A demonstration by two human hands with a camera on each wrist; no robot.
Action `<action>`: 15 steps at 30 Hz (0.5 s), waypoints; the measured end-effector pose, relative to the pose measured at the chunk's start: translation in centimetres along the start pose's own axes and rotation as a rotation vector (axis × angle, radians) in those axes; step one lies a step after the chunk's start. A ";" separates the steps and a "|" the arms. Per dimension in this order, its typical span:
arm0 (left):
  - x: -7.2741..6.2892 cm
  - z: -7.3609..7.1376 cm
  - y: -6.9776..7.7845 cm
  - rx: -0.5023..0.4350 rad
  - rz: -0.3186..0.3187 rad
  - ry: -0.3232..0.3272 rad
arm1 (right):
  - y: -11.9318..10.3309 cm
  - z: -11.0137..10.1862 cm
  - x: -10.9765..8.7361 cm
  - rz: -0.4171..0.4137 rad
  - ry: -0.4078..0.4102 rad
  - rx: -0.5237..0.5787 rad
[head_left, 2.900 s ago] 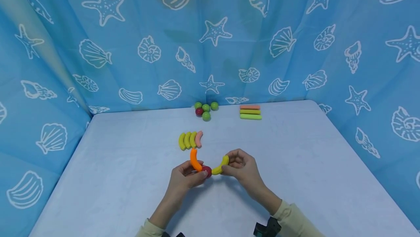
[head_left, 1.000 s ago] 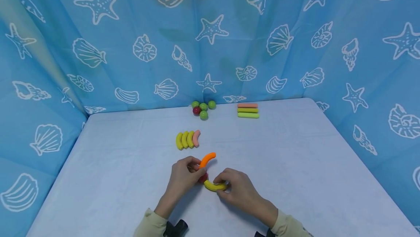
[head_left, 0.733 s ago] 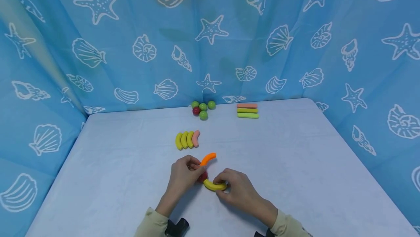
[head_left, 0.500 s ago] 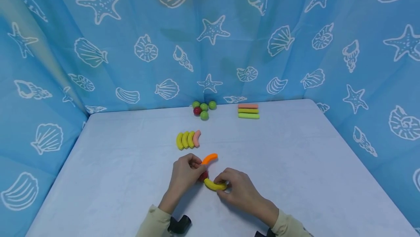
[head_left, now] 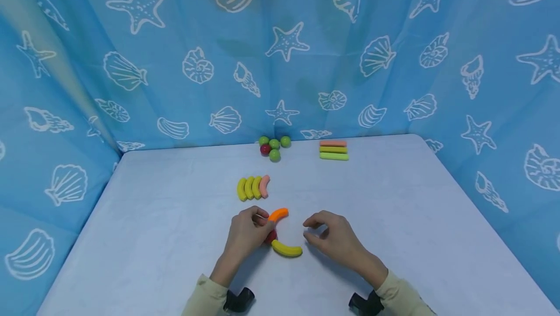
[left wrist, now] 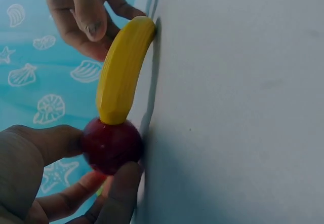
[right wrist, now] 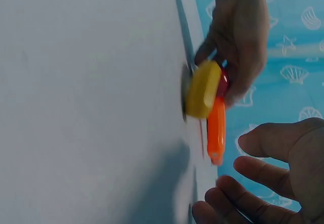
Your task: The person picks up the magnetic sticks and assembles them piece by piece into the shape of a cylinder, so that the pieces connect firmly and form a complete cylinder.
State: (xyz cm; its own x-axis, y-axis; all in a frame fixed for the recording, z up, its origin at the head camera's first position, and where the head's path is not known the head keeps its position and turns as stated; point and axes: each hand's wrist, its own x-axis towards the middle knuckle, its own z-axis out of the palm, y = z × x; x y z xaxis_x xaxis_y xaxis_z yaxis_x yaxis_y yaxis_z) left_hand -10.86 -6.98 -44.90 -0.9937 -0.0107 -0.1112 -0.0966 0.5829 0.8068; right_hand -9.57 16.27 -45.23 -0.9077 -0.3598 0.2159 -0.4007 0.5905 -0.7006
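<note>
My left hand (head_left: pixel 247 231) pinches a dark red ball (left wrist: pixel 112 145) between thumb and fingers, close over the white table. Joined to the ball are two curved pieces that both extend to the right in the head view. The nearer is a yellow banana-shaped piece (head_left: pixel 287 249); the farther is an orange curved piece (head_left: pixel 278 214). In the head view the left fingers hide part of the ball and the orange piece's base. Off to the right of both pieces is my right hand (head_left: pixel 334 238), fingers loosely bent and holding nothing.
Beyond the hands lies a row of yellow curved pieces (head_left: pixel 249 188) with a pink curved piece (head_left: pixel 264 186). Several green balls (head_left: pixel 274 155) and a red ball (head_left: pixel 265 149) cluster at the table's back edge. Three straight sticks (head_left: pixel 334 150) lie right of them, before a blue curtain (head_left: pixel 175 78).
My right hand has let go of the yellow piece and moved off to the right. Since the oldest frame, the joined pieces have turned clockwise in the head view; the left hand keeps hold of the ball.
</note>
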 end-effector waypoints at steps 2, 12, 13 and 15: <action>-0.3 -0.1 0.0 0.010 0.022 -0.006 | 0.3 -0.4 0.1 -0.010 0.022 -0.001; -1.4 -0.6 0.2 0.089 0.119 -0.026 | 0.5 -1.3 0.5 0.005 0.055 0.000; -1.4 -0.6 0.2 0.095 0.124 -0.024 | 0.5 -1.3 0.5 0.011 0.052 -0.001; -1.5 -0.4 0.1 0.108 0.137 -0.014 | 0.4 -1.4 0.6 0.026 0.045 -0.005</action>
State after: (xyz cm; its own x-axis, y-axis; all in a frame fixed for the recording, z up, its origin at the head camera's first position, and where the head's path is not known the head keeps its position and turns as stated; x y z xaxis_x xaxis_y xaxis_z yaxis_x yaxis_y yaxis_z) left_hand -9.42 -7.27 -44.39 -0.9963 0.0854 -0.0131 0.0469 0.6623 0.7478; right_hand -10.47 17.31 -44.46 -0.9223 -0.3119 0.2282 -0.3777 0.6024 -0.7031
